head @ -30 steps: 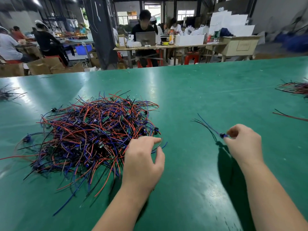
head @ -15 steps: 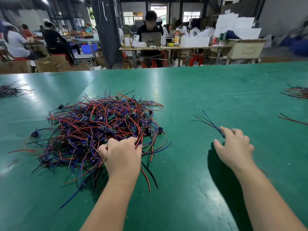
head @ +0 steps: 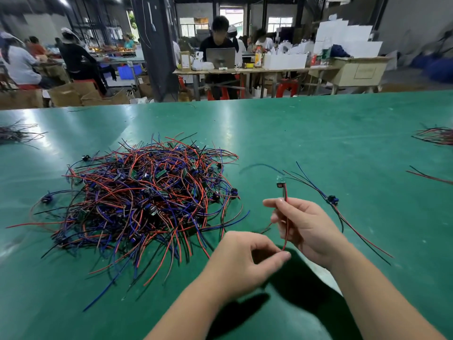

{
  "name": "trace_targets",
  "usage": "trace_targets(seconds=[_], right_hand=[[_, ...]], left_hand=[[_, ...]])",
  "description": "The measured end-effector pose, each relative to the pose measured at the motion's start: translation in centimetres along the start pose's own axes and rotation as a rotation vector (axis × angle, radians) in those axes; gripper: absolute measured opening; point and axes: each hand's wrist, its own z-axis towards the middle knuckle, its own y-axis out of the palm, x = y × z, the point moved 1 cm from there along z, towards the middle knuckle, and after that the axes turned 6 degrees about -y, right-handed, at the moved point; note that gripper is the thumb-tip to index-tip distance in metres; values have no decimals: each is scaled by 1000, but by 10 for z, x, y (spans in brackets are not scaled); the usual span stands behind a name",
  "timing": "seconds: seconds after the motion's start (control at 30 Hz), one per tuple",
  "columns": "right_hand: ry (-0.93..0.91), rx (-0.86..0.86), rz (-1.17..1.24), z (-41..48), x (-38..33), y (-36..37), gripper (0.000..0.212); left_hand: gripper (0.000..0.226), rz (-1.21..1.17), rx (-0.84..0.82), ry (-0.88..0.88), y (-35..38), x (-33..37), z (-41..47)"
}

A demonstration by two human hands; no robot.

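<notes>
A big tangled pile of red, blue and black wire leads (head: 147, 200) with small connectors lies on the green table (head: 318, 133), left of centre. My right hand (head: 306, 227) is raised above the table and pinches a red wire lead (head: 285, 224) near its top, a small component (head: 280, 181) standing just above the fingers. My left hand (head: 247, 261) pinches the lower end of that same red wire between thumb and fingers. A separate lead with a blue connector (head: 332, 200) lies flat on the table to the right of my right hand.
Small wire bundles lie at the table's far left (head: 17, 134) and far right (head: 436, 136). A loose red and black lead (head: 429, 176) lies by the right edge. Beyond the table, people sit at workbenches with boxes and a laptop (head: 220, 57).
My left hand left the pile and came right with a red wire lead. My right hand let go of the blue-connector lead, which now lies on the table, and took the red lead's upper part.
</notes>
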Motion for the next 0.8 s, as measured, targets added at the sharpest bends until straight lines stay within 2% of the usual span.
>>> trace_targets(seconds=[0.1,0.2,0.3,0.43,0.5,0.57,0.7,0.8], right_hand=[[-28,-135,-23,-4,-5,-5,27],[-18,-347,-101,-11,-5,-1,28],[41,-495,-179,-16,-1,5,29],[84,-560,-393,-19,6,10,11],[75,-603,-442,-20,7,9,16],[75,-547,-397,-19,6,8,20],[53,-250,-301,-9,8,7,43],[-34,-219,-235,-6,13,12,42]], left_hand=[[56,-172,96,-186,-4,-3,5],[47,-581,200,-361,-13,-3,13],[36,-857,189,-366,-19,-1,16],[17,-778,195,-359,-16,-1,12],[10,-773,224,-406,-14,-2,12],[18,-891,238,-468,-15,0,13],[30,-1040,281,-511,-21,0,15],[35,-1011,167,-512,-22,0,14]])
